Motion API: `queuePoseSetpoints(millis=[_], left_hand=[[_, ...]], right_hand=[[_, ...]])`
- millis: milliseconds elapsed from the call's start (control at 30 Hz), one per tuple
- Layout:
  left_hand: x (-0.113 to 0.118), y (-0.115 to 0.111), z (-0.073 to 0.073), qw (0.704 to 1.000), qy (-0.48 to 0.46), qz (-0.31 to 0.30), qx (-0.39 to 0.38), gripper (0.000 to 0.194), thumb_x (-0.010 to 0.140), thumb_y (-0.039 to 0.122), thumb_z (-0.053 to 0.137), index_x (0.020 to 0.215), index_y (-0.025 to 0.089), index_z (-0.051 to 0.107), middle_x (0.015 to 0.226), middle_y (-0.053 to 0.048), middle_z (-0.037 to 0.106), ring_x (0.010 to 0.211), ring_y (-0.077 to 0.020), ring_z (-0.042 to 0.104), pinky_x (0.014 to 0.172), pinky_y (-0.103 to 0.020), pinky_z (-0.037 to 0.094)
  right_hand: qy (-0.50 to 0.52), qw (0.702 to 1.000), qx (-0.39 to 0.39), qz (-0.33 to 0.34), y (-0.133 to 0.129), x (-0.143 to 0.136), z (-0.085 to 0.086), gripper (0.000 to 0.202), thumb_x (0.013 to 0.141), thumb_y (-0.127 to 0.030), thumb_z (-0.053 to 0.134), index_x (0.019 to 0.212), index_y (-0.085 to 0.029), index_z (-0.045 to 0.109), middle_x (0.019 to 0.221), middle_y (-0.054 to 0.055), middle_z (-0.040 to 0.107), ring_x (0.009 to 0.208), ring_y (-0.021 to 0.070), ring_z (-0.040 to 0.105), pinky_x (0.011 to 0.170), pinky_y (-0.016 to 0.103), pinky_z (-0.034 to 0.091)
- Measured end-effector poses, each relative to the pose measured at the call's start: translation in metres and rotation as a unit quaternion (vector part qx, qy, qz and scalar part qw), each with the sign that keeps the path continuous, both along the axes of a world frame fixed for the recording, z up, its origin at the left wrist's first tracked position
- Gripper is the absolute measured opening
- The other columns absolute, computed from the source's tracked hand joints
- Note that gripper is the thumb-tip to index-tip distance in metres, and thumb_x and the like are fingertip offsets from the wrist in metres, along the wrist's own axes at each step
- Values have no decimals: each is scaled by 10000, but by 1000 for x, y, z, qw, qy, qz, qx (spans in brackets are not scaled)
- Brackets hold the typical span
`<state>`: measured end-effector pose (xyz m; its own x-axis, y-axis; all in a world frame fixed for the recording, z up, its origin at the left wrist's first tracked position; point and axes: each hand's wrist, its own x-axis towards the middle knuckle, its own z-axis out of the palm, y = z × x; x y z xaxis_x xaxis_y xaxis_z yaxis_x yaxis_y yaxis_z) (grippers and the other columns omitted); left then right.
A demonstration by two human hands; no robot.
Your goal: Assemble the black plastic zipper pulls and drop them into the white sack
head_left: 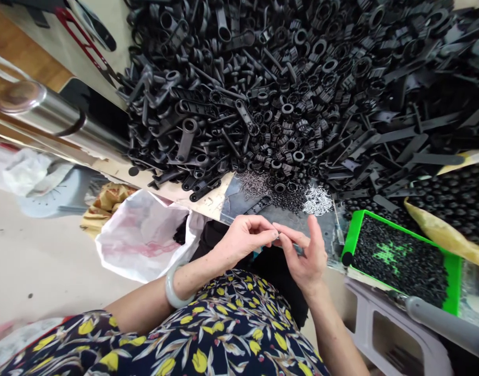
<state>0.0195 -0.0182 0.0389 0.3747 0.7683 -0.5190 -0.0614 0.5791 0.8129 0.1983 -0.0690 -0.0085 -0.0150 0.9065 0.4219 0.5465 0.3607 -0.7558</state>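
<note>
My left hand [250, 236] and my right hand [306, 256] meet in front of my body, just off the table's near edge. Thumb and forefinger of both hands pinch a tiny dark part [279, 235], mostly hidden by the fingertips. The other fingers of my right hand are raised. Just beyond the hands, a grey metal plate [239, 201] carries a heap of small white metal pins [317, 201], a pile of small brownish pieces [254, 185] and small black pieces [288, 201]. A black slotted plastic piece [259, 204] lies near my left hand.
A large heap of black plastic parts [239, 104] covers the table behind. At right stands a green tray [357, 230] of small black and green pieces, near a grey-handled tool [439, 318]. A white bag [141, 240] hangs at left; a steel flask [47, 112] lies above it.
</note>
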Motion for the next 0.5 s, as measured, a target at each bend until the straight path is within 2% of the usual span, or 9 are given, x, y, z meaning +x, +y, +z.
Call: queuePoseSetpoints(millis=[67,133,200,267,300,500], left_hand=[[3,0,-1,999,-21,23,-10,196,783,355,804,766,172,734,681,-1,677,594,-88,521,567,-228,366],[7,1,-1,998,-39,46,-25,176,776,327,807,758,172,727,694,2,676,585,-72,478,554,-223,326],[10,1,-2,995,-64,68,-44,169,771,315,809,765,169,724,696,10,663,563,-59,426,541,-225,287],[12,2,-2,989,-95,89,-63,178,768,318,814,778,166,722,713,17,653,545,-49,384,535,-231,261],[12,2,-2,987,-108,97,-73,185,763,322,820,784,166,724,713,22,642,542,-46,371,536,-233,252],[13,1,-3,978,-128,99,-129,222,716,345,859,790,178,732,602,59,498,557,-67,385,543,-246,235]], right_hand=[[71,996,-49,-31,-3,-5,-2,771,998,-179,680,1649,-257,274,1095,65,830,915,237,826,832,412,706],[125,987,-78,-58,-2,-10,0,627,989,-191,691,1556,-255,431,1140,84,812,934,237,818,768,393,707],[128,987,-64,-67,1,-12,4,378,975,-179,703,1339,-259,641,1147,79,801,964,227,804,750,363,693],[93,993,-28,-63,6,-13,9,209,962,-153,710,1137,-262,747,1109,66,801,991,223,785,794,366,678],[75,995,-14,-59,8,-13,10,194,956,-144,715,1098,-266,766,1088,61,801,991,222,778,810,372,673],[51,997,-14,-58,11,-11,13,297,942,-129,718,1196,-278,753,1045,48,793,816,174,754,690,312,648]])
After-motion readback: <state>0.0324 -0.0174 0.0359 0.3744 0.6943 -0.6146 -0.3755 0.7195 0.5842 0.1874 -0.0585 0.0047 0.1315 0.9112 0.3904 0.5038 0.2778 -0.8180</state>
